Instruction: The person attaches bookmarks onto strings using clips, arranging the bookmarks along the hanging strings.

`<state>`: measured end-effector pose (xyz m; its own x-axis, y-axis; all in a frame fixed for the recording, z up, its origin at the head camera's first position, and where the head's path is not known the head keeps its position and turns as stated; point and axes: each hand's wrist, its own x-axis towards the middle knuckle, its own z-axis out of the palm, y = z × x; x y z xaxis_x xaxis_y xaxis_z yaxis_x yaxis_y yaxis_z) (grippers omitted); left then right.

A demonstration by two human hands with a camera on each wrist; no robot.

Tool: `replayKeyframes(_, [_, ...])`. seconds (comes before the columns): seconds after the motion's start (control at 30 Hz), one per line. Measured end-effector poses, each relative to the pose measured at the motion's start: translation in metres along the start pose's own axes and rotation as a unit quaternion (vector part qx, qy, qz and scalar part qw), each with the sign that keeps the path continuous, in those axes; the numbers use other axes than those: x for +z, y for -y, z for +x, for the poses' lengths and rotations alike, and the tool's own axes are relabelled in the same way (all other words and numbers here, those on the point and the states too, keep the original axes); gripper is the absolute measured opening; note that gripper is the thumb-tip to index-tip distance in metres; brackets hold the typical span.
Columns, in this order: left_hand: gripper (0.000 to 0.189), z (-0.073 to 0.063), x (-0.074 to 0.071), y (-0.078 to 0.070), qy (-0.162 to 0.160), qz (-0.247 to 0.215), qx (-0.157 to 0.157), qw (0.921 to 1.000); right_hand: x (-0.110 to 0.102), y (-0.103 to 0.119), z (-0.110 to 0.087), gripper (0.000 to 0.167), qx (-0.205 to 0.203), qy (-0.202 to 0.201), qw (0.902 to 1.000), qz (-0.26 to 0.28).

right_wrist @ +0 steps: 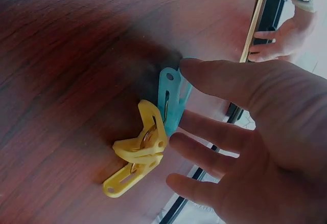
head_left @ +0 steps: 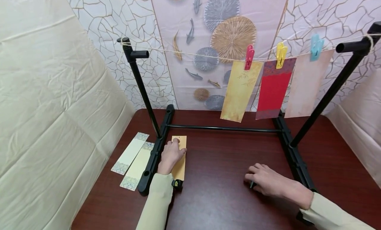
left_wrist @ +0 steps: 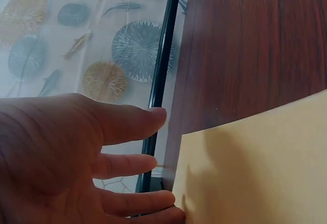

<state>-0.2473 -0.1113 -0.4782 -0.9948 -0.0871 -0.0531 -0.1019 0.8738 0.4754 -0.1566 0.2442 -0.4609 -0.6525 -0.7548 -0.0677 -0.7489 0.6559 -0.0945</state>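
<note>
My left hand [head_left: 172, 154] lies over a plain yellow paper strip [head_left: 179, 172] beside the stand's left foot. In the left wrist view its fingers are extended and apart, with the lower fingertips right at the strip's edge. My right hand [head_left: 266, 180] is low over the table at the right. In the right wrist view, a teal clothespin [right_wrist: 171, 98] lies by its thumb and fingertips; the thumb tip overlaps one handle, and the fingers are loosely bent. Touching the teal one are two yellow clothespins [right_wrist: 148, 137], one against the other.
A black stand [head_left: 324, 101] carries a string [head_left: 178, 52]. Pink, yellow and blue clothespins hold a yellow card [head_left: 241, 91], a red card [head_left: 272, 94] and a pale pink card [head_left: 308, 86]. Two pale floral-ended strips [head_left: 131, 154] lie left of the stand's foot.
</note>
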Motion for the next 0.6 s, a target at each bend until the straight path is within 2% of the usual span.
replayKeyframes(0.37, [0.049, -0.004, -0.0014, -0.0027, 0.018, 0.054, -0.003, 0.9984, 0.0019, -0.001, 0.0035, 0.021, -0.009, -0.031, 0.9995, 0.004])
replayKeyframes(0.6, [0.068, -0.0033, 0.0019, -0.0015, 0.026, 0.072, -0.01, 0.997, 0.0024, -0.0022, 0.0082, 0.018, -0.012, -0.041, 0.9991, 0.005])
